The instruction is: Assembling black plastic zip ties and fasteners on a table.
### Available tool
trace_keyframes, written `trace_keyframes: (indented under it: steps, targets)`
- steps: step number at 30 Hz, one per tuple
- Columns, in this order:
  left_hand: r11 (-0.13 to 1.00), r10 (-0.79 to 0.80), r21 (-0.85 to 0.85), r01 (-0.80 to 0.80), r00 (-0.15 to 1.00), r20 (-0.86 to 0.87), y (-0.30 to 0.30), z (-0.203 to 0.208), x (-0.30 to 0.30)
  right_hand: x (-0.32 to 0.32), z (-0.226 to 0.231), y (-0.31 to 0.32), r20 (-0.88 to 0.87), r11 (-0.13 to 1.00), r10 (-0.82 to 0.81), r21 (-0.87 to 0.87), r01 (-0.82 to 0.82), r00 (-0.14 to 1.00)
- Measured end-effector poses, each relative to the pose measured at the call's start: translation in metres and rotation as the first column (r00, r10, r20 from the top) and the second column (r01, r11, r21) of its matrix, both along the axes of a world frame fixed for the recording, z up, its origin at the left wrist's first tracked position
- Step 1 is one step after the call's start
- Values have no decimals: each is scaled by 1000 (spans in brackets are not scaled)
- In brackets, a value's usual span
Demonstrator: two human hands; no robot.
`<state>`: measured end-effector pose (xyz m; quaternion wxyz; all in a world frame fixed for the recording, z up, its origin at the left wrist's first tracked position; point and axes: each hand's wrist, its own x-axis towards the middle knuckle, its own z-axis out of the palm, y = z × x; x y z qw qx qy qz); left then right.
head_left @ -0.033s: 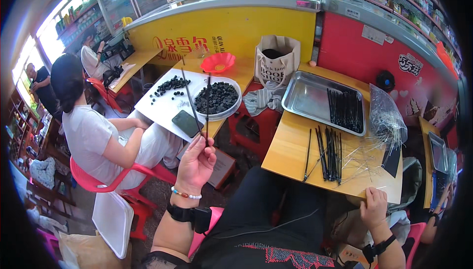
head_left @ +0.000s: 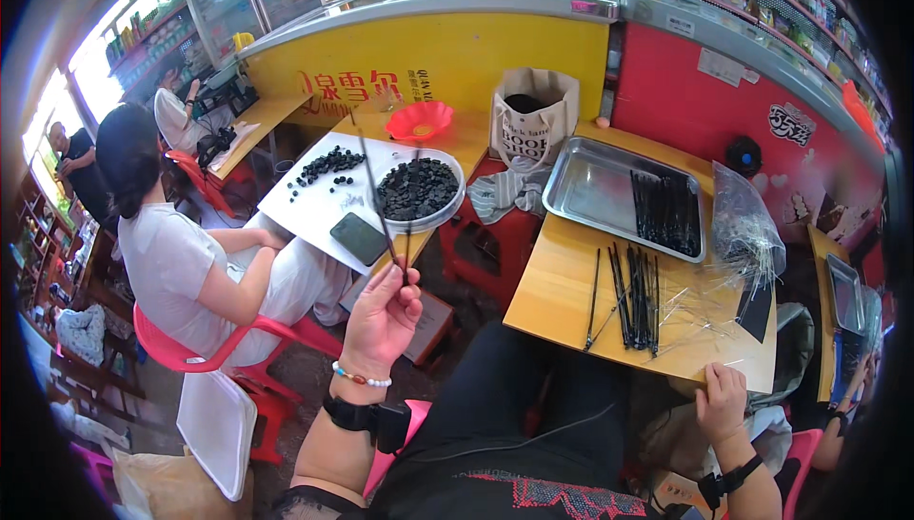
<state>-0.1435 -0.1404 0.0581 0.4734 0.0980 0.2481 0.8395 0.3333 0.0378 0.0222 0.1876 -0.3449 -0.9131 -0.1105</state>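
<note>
From my remote post, I had the left hand (head_left: 384, 310) pinching two long, thin black sticks (head_left: 379, 204) near their lower ends, left of the yellowish wooden table (head_left: 552, 301). Similar black sticks (head_left: 643, 306) lay there before a rectangular silvery metal tray (head_left: 595, 187). The right hand (head_left: 721, 404) rested curled at the table's edge; whether it gripped anything, I couldn't tell
</note>
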Motion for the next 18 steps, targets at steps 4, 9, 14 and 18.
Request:
trace_keyframes:
  steps: [4, 9, 14, 18]
  targets:
    - [981, -169, -111, 160, 983, -74, 18, 9, 47, 24, -22, 8, -90, 999, 25, -34, -28, 996]
    - [831, -519, -300, 469, 847, -113, 36, 16, 107, 26, -14, 10, -118, 998, 46, -28, -50, 992]
    - [676, -717, -313, 668, 694, -65, 47, 25, 148, -9, 52, 10, -303, 991, 101, 110, -71, 948]
    - [640, -760, -233, 732, 647, -54, 54, 31, 161, -56, 96, -24, -577, 903, 47, -324, -282, 815]
